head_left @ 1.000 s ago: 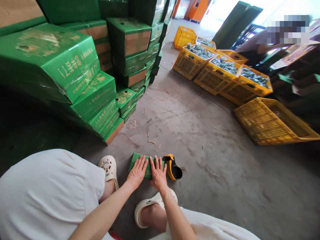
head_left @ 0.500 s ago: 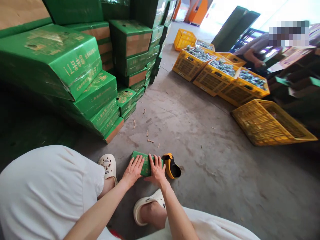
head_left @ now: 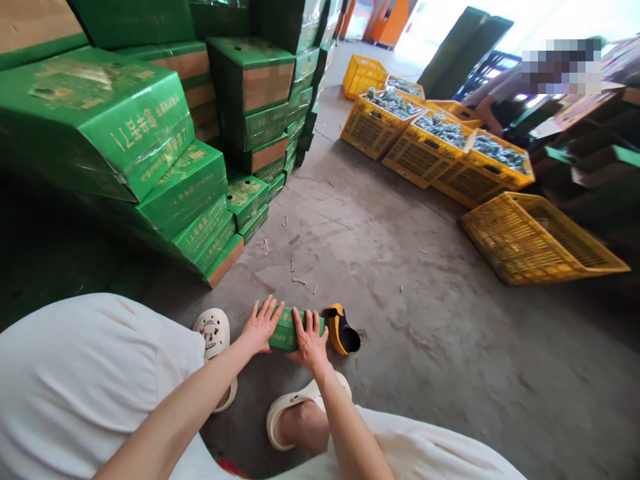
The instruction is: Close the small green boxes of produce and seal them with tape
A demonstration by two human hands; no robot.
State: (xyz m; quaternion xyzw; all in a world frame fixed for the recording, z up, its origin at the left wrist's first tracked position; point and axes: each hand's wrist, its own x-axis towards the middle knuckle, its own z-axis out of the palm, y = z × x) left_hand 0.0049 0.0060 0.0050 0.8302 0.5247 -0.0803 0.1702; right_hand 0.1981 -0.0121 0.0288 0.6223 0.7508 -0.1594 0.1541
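Observation:
A small green cardboard box (head_left: 285, 332) with pale printed characters sits on the floor between my feet. My left hand (head_left: 261, 327) rests at the box's left end, fingers spread and reaching over its edge. Across the top near the right end lies my right hand (head_left: 311, 340), its fingers stretched out and apart, with the thumb toward the near side. Just right of the box is a yellow-and-black tool (head_left: 343, 331) that looks like a tape dispenser; neither hand touches it.
Stacked green cartons (head_left: 173, 180) rise on the left. Yellow crates (head_left: 419, 163) filled with greyish-green produce stand at the back right, with a tilted yellow crate (head_left: 537, 257) nearer. A person (head_left: 493, 110) bends behind them. Scraps (head_left: 299, 281) lie on the concrete floor.
My left hand has slid left and away from the box's top toward its left end, fingers spreading wider. My right hand stays on the box. The view has shifted slightly.

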